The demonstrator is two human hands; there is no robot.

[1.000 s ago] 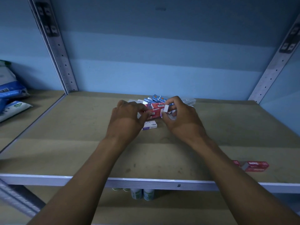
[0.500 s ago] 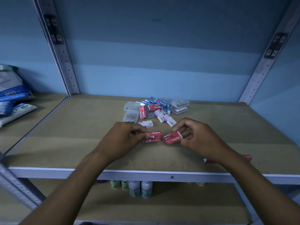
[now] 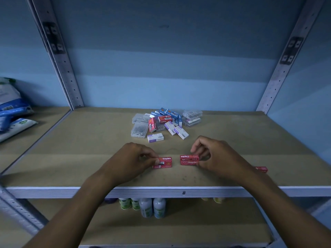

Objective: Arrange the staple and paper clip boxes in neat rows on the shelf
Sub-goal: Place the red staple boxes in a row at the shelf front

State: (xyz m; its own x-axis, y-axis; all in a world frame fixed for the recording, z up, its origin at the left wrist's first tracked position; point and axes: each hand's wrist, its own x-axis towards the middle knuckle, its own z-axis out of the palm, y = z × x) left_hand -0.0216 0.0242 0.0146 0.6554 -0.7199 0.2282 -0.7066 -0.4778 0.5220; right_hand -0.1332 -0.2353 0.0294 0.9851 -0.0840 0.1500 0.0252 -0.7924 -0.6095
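Observation:
My left hand [image 3: 133,158] pinches a red staples box [image 3: 163,162] at its left end, just above the shelf board [image 3: 71,154]. My right hand [image 3: 215,156] grips another red staples box [image 3: 188,159] at its right end. The two boxes are side by side near the front of the shelf, a small gap between them. Behind them lies a loose pile of boxes [image 3: 166,122]: blue, red, white-and-purple ones and clear plastic paper clip boxes [image 3: 139,130]. A white-and-purple box [image 3: 155,137] lies nearest my hands. Another red box [image 3: 261,169] peeks out behind my right forearm.
Perforated metal uprights stand at the back left [image 3: 62,68] and back right [image 3: 283,68]. Blue and white bags [image 3: 12,111] lie on the neighbouring shelf to the left. Bottles [image 3: 148,207] stand on the shelf below. The white front rail [image 3: 179,191] edges the board.
Both hands have drawn back from the pile toward the shelf's front, each with a red staples box. The boxes are now level and a little further apart.

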